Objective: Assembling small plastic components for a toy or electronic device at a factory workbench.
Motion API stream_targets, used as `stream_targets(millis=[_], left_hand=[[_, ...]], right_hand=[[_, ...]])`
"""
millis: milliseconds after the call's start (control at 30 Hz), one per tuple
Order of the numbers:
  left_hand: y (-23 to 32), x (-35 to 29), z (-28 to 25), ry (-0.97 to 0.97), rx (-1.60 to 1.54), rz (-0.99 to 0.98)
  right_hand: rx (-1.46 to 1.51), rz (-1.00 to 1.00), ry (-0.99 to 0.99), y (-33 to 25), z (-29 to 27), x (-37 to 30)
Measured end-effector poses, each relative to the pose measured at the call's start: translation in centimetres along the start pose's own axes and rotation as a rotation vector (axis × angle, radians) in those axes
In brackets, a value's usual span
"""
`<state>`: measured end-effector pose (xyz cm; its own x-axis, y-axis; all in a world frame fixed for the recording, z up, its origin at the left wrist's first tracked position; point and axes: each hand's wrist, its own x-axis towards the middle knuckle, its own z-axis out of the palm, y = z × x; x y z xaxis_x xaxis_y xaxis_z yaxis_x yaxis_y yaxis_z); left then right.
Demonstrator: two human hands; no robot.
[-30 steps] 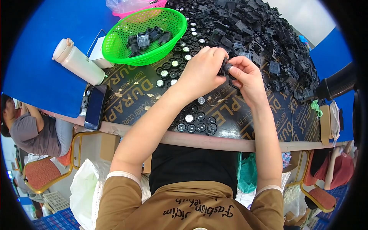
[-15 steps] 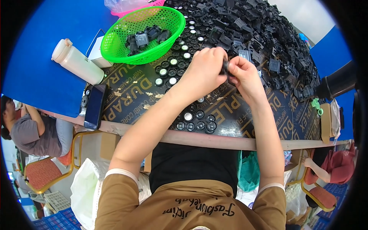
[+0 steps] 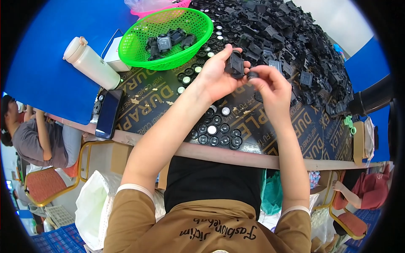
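Note:
My left hand [image 3: 216, 75] grips a black square plastic housing [image 3: 234, 65] above the dark board [image 3: 270, 126]. My right hand [image 3: 270, 86] pinches a small round black cap [image 3: 252, 76] right beside that housing. Below the hands lies a cluster of small round caps [image 3: 216, 131], some with pale centres. A big heap of black plastic parts [image 3: 287, 38] fills the far right of the table. To the far left of my hands stands a green mesh basket [image 3: 139, 50] with a few black parts inside.
A white bottle [image 3: 90, 63] lies on the blue table [image 3: 38, 71] at left, with a white box [image 3: 113, 57] and a dark phone [image 3: 109, 113] near the front edge. A pink basket [image 3: 160, 6] sits behind the green one. People sit at far left and lower right.
Both hands have lifted slightly and parted. The housing now shows in my left hand and the round cap in my right fingers, where before the hands were pressed together over them.

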<state>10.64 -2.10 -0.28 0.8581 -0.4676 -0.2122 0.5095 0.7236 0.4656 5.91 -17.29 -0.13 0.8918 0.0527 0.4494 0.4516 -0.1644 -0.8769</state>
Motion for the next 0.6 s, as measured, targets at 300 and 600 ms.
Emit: stream_targets(millis=[300, 600], left_hand=[[-2.0, -1.0, 0.9, -0.108, -0.046, 0.057], [-2.5, -1.1, 1.3, -0.08, -0.091, 0.121]], right_hand=[[-0.559, -0.557, 0.054, -0.5, 1.0, -0.1], [-0.579, -0.592, 0.039, -0.1, 0.7, 0.1]])
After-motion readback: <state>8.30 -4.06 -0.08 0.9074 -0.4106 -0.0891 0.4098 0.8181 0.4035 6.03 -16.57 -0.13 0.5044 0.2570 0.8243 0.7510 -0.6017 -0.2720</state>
